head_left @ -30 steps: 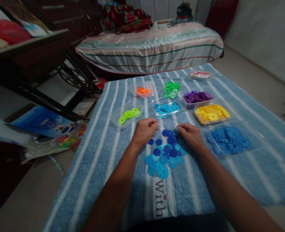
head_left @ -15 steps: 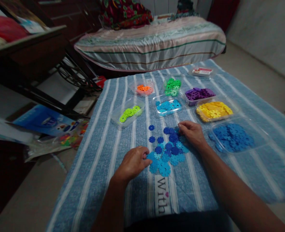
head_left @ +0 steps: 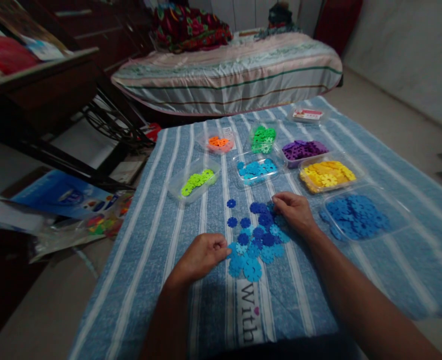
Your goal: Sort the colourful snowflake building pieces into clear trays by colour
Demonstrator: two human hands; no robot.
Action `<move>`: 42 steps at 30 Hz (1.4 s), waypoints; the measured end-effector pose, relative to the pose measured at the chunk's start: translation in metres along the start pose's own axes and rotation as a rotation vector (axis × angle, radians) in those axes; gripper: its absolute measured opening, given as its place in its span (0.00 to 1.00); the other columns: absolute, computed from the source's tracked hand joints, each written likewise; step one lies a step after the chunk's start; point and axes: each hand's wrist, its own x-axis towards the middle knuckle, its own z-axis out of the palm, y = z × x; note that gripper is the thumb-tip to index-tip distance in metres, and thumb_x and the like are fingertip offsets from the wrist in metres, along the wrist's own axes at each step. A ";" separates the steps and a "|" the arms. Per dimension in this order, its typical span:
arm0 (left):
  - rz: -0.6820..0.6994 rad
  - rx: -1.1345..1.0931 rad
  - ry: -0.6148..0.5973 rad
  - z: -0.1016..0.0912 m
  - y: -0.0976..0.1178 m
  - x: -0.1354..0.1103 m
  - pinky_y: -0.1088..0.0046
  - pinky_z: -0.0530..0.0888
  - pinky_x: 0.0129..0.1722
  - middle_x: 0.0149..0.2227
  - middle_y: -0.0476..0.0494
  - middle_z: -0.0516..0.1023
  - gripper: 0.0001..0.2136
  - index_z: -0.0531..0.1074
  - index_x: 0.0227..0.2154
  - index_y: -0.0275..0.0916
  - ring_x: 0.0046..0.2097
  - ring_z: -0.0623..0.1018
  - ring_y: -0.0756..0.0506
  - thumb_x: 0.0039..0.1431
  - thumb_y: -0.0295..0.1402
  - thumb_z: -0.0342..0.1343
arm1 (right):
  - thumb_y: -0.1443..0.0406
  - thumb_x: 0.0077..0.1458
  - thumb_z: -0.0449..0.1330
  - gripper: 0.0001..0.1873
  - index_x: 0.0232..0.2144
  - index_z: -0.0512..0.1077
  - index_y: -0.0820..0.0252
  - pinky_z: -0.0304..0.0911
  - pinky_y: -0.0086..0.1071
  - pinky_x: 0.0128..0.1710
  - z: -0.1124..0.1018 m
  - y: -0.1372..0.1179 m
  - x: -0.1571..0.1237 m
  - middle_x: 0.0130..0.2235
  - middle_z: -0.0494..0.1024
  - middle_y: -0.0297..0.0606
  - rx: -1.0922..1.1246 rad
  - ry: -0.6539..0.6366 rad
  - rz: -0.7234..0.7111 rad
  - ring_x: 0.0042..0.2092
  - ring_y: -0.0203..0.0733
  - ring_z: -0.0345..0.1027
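A pile of light blue and dark blue snowflake discs (head_left: pixel 257 240) lies on a blue striped cloth (head_left: pixel 168 240). My left hand (head_left: pixel 202 256) rests at the pile's left edge, fingers curled and pinched on a light blue disc. At the pile's upper right, my right hand (head_left: pixel 295 212) has its fingers closed on dark blue discs. Clear trays stand beyond: dark blue discs (head_left: pixel 356 216), yellow discs (head_left: pixel 328 175), purple discs (head_left: pixel 304 149), light blue discs (head_left: pixel 257 168), green discs (head_left: pixel 263 138), orange discs (head_left: pixel 219 142), lime discs (head_left: pixel 196 180).
A small box (head_left: pixel 306 115) lies at the cloth's far right. A striped mattress (head_left: pixel 228 70) sits behind. Dark furniture (head_left: pixel 37 95) stands left, with a blue package (head_left: pixel 63 195) and plastic bags on the floor beside the cloth.
My left hand moved from near the light blue tray back down to the pile's left edge and pinched a disc there. The right hand stayed on the pile.
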 end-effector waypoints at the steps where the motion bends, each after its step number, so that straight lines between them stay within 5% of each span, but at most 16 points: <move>1: -0.013 -0.020 -0.009 -0.001 0.000 0.000 0.78 0.60 0.21 0.17 0.54 0.65 0.12 0.68 0.19 0.38 0.22 0.64 0.52 0.49 0.40 0.56 | 0.56 0.48 0.61 0.12 0.27 0.77 0.59 0.63 0.31 0.26 0.000 0.000 0.000 0.21 0.73 0.32 -0.003 -0.004 0.003 0.24 0.38 0.67; 6: -0.017 -0.187 0.009 -0.007 0.010 0.012 0.77 0.65 0.22 0.19 0.52 0.71 0.10 0.71 0.21 0.36 0.21 0.69 0.53 0.48 0.38 0.58 | 0.57 0.49 0.61 0.12 0.27 0.77 0.59 0.63 0.31 0.27 0.000 0.000 0.000 0.21 0.73 0.32 -0.009 -0.006 0.010 0.24 0.38 0.66; 12: 0.200 -0.457 0.395 -0.013 0.061 0.057 0.75 0.71 0.25 0.25 0.47 0.77 0.09 0.74 0.30 0.34 0.24 0.74 0.51 0.47 0.34 0.60 | 0.56 0.49 0.60 0.12 0.28 0.77 0.60 0.63 0.31 0.27 0.001 0.000 0.000 0.21 0.73 0.32 -0.007 -0.010 0.015 0.25 0.38 0.67; 16: 0.250 -0.459 0.520 -0.017 0.081 0.079 0.74 0.72 0.26 0.27 0.45 0.78 0.13 0.74 0.37 0.32 0.27 0.77 0.49 0.48 0.34 0.60 | 0.57 0.49 0.60 0.12 0.28 0.76 0.60 0.62 0.31 0.28 0.000 0.001 0.001 0.21 0.73 0.32 -0.013 -0.017 0.007 0.25 0.38 0.67; 24: 0.089 0.261 0.123 -0.008 0.031 0.041 0.75 0.65 0.26 0.23 0.50 0.72 0.05 0.73 0.25 0.37 0.27 0.71 0.49 0.50 0.33 0.55 | 0.57 0.50 0.59 0.12 0.28 0.76 0.60 0.63 0.31 0.28 0.001 0.002 0.001 0.22 0.73 0.32 -0.041 -0.021 0.001 0.26 0.38 0.67; 28: 0.056 0.465 0.047 -0.001 0.018 0.019 0.73 0.65 0.31 0.29 0.48 0.73 0.03 0.72 0.28 0.38 0.33 0.73 0.47 0.48 0.30 0.56 | 0.57 0.49 0.59 0.12 0.28 0.76 0.60 0.62 0.31 0.28 0.001 0.001 0.001 0.22 0.72 0.33 -0.050 -0.030 -0.004 0.26 0.38 0.66; 34: 0.066 0.472 -0.002 0.007 0.016 0.008 0.73 0.65 0.34 0.34 0.47 0.72 0.06 0.71 0.32 0.39 0.36 0.72 0.46 0.49 0.31 0.55 | 0.56 0.49 0.60 0.13 0.27 0.76 0.60 0.62 0.31 0.28 0.000 0.002 0.001 0.22 0.73 0.33 -0.029 -0.023 0.003 0.25 0.38 0.66; 42: 0.029 0.361 -0.008 0.008 0.012 0.009 0.74 0.61 0.29 0.26 0.51 0.69 0.03 0.65 0.23 0.39 0.30 0.69 0.49 0.47 0.30 0.55 | 0.56 0.49 0.60 0.14 0.28 0.76 0.61 0.62 0.31 0.27 -0.001 0.002 0.001 0.22 0.73 0.33 -0.039 -0.030 0.000 0.25 0.38 0.66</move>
